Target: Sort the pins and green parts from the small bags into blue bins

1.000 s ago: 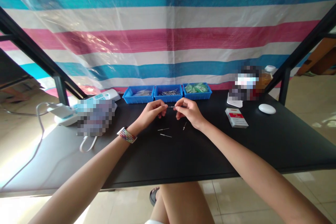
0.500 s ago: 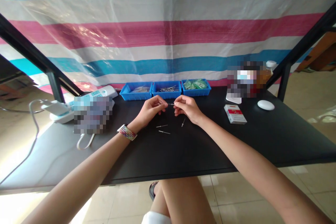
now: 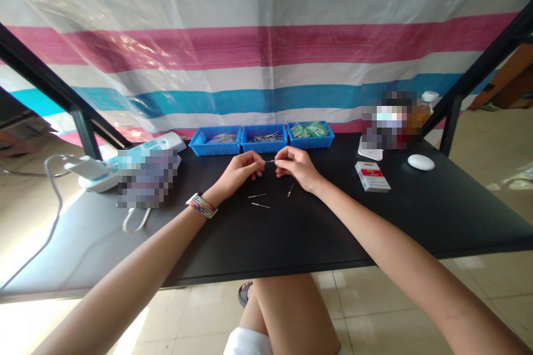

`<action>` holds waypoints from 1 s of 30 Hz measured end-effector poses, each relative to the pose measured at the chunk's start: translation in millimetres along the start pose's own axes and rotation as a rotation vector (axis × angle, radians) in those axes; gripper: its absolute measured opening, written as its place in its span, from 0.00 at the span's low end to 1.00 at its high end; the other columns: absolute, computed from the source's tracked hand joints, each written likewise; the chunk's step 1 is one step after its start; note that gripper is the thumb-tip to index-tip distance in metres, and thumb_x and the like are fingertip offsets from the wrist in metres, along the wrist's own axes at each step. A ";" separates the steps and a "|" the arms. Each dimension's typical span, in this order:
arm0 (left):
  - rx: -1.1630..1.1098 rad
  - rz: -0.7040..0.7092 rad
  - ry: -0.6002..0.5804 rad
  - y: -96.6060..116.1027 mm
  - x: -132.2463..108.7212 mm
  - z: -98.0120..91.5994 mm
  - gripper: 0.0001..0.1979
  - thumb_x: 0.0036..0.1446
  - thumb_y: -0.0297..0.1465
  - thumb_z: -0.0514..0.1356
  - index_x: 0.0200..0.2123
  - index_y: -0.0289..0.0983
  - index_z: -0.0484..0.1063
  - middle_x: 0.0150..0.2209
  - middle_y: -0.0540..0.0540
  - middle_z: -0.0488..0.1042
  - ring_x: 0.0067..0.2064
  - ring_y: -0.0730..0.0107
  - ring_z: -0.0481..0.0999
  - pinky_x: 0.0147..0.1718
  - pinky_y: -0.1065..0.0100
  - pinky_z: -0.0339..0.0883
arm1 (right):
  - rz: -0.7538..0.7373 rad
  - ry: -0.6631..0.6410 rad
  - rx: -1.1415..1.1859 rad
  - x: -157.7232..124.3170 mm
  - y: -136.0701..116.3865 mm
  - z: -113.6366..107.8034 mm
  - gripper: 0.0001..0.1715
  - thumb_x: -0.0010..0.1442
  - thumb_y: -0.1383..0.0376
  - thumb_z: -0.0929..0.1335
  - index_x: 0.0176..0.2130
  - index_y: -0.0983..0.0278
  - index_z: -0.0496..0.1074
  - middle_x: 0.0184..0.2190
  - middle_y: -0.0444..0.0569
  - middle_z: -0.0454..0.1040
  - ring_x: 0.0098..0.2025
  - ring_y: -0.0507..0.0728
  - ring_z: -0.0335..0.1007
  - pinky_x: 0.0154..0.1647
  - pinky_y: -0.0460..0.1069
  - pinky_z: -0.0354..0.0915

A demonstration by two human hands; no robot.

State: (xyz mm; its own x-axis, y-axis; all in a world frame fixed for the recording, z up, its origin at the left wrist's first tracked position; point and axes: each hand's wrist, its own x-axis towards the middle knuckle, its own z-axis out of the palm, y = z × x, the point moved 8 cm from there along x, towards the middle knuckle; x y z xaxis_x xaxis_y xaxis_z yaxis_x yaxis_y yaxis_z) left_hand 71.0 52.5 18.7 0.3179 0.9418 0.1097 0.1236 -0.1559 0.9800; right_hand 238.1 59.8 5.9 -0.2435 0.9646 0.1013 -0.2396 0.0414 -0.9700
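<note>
Between my hands is a thin metal blind rivet point(image 3: 270, 161), held level just in front of the blue bins. My left hand point(image 3: 245, 171) pinches one end with thumb and fingers. The other end is pinched by my right hand point(image 3: 297, 166). Below them on the black table lie three more blind rivets: one point(image 3: 257, 196), a second point(image 3: 260, 205) close under it, and a third point(image 3: 290, 191) tilted, nearer my right hand. The middle blue bin point(image 3: 264, 147) contains many similar metal pins.
A left blue bin point(image 3: 214, 149) has pale pieces; a right blue bin point(image 3: 311, 144) has green packets. A power strip point(image 3: 166, 144) with cables stands left on the black table point(image 3: 291, 249). Rightward are a cigarette box point(image 3: 373, 177), a white oval object point(image 3: 421, 162) and a bottle point(image 3: 427, 104).
The view has tilted slightly, so everything sits a little higher. Both hands keep their pinch on the blind rivet, with hardly any movement; the loose rivets lie unchanged.
</note>
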 end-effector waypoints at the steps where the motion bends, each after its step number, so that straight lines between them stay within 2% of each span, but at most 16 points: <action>1: -0.005 0.003 0.005 0.3 0.0 -0.4 0.18 0.57 0.45 0.70 0.32 0.36 0.74 0.30 0.48 0.76 0.30 0.70 0.74 0.28 0.70 0.65 | 0.007 -0.001 0.009 -0.1 -0.1 0.1 0.14 0.49 0.62 0.78 0.34 0.64 0.75 0.29 0.41 0.75 0.26 0.51 0.76 0.29 0.48 0.78; 10: -0.003 0.004 -0.009 2.8 0.4 1.2 0.15 0.55 0.41 0.71 0.34 0.36 0.74 0.29 0.49 0.74 0.30 0.71 0.74 0.27 0.71 0.65 | 0.018 -0.043 0.038 -1.1 -0.7 2.4 0.11 0.51 0.64 0.77 0.31 0.63 0.72 0.25 0.40 0.74 0.25 0.51 0.74 0.27 0.47 0.76; 13: -0.061 -0.020 -0.024 1.9 -0.1 2.0 0.14 0.56 0.40 0.68 0.34 0.36 0.73 0.31 0.47 0.76 0.32 0.69 0.76 0.28 0.71 0.66 | 0.010 0.009 0.083 2.5 -5.5 -1.7 0.11 0.51 0.65 0.77 0.30 0.63 0.72 0.24 0.41 0.75 0.25 0.51 0.74 0.28 0.46 0.77; 15: -0.096 -0.034 -0.030 1.0 -0.5 1.9 0.13 0.57 0.40 0.67 0.34 0.36 0.72 0.32 0.46 0.77 0.32 0.69 0.77 0.28 0.70 0.66 | 0.028 0.059 0.177 5.2 -9.0 -6.0 0.11 0.51 0.66 0.77 0.34 0.63 0.74 0.29 0.43 0.79 0.28 0.51 0.77 0.32 0.47 0.79; 17: -0.106 -0.042 -0.026 0.6 -1.0 1.4 0.12 0.57 0.39 0.66 0.34 0.36 0.71 0.32 0.47 0.77 0.31 0.69 0.77 0.28 0.71 0.66 | 0.071 0.080 0.259 6.7 -10.6 -8.4 0.15 0.52 0.67 0.77 0.41 0.62 0.77 0.37 0.45 0.83 0.31 0.51 0.79 0.36 0.47 0.80; 19: -0.100 -0.040 -0.022 1.2 -1.5 1.3 0.11 0.57 0.38 0.65 0.34 0.36 0.71 0.31 0.47 0.77 0.31 0.70 0.77 0.28 0.71 0.66 | 0.106 0.079 0.259 6.1 -10.6 -9.6 0.19 0.54 0.67 0.76 0.47 0.60 0.77 0.40 0.46 0.84 0.31 0.51 0.79 0.34 0.47 0.79; 22: -0.084 -0.033 -0.018 2.6 -2.1 1.9 0.10 0.57 0.37 0.65 0.33 0.36 0.71 0.31 0.47 0.76 0.31 0.70 0.76 0.28 0.71 0.66 | 0.093 0.064 0.079 1.5 -9.4 -9.0 0.16 0.56 0.64 0.74 0.46 0.62 0.79 0.36 0.46 0.83 0.24 0.50 0.74 0.26 0.46 0.73; 24: -0.080 -0.030 -0.014 2.4 -2.0 2.0 0.09 0.57 0.36 0.64 0.33 0.36 0.71 0.31 0.47 0.76 0.31 0.70 0.76 0.28 0.71 0.66 | 0.020 -0.008 -0.139 -3.8 -11.6 0.0 0.11 0.56 0.63 0.74 0.41 0.63 0.80 0.32 0.46 0.82 0.24 0.51 0.72 0.25 0.46 0.69; 28: -0.098 -0.027 -0.005 -0.5 -0.5 0.9 0.09 0.57 0.36 0.64 0.33 0.36 0.72 0.29 0.48 0.75 0.29 0.70 0.75 0.28 0.71 0.66 | -0.286 -0.225 -0.619 -23.3 -25.1 36.2 0.02 0.57 0.68 0.74 0.33 0.62 0.81 0.29 0.45 0.78 0.31 0.54 0.71 0.33 0.49 0.66; 30: -0.086 -0.020 -0.005 -1.0 0.2 0.6 0.09 0.57 0.37 0.63 0.33 0.36 0.72 0.29 0.48 0.75 0.29 0.71 0.74 0.29 0.70 0.66 | -0.412 -0.319 -0.795 -34.2 -27.9 53.0 0.04 0.56 0.70 0.76 0.32 0.61 0.81 0.30 0.46 0.77 0.35 0.56 0.70 0.39 0.52 0.66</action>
State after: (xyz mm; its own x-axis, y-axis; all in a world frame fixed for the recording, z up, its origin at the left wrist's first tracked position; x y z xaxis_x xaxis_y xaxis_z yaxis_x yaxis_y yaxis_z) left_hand 71.5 52.6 17.6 0.3205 0.9431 0.0889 0.0489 -0.1103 0.9927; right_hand 203.4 11.9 41.2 -0.5558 0.7229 0.4105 0.3172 0.6408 -0.6991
